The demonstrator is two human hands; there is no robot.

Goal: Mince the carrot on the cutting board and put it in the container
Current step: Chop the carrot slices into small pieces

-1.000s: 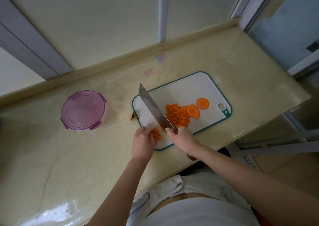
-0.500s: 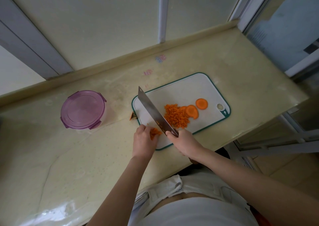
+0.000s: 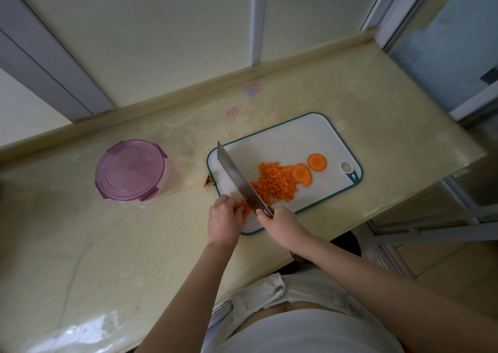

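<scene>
By my reckoning the mincing is well past half done. A pile of mince [image 3: 275, 184] covers the middle of the board [image 3: 296, 137]. 2 uncut slices [image 3: 317, 161] sit to its right, 1 touching the pile and 1 just apart.

The right hand [image 3: 283, 226] has its fingers wrapped tight round the handle of the knife [image 3: 239, 180]. The blade runs from the near edge toward the far left corner of the board. The left hand [image 3: 223, 217] is at the board's near left edge. Its fingers are curled together and bear down on a small clump [image 3: 244, 207] of carrot, which lies against the blade's left face and is partly hidden by it.

What is left looks to be that clump, the 2 slices, then the whole transfer. The container [image 3: 130, 170] stands well left of the board with its purple lid [image 3: 129, 164] clipped on, so nothing seems to have gone in. A scrap [image 3: 208, 182] of carrot end lies on the counter [image 3: 134, 244], just off the board's left edge.

The counter is pale yellow and glossy, with glare near left and a raised lip along its far edge. 2 faint pink marks [image 3: 231, 112] show beyond the board. Behind it are frosted panels [image 3: 188, 29] in grey frames. To the right are glass, a metal rack and tiled floor.
</scene>
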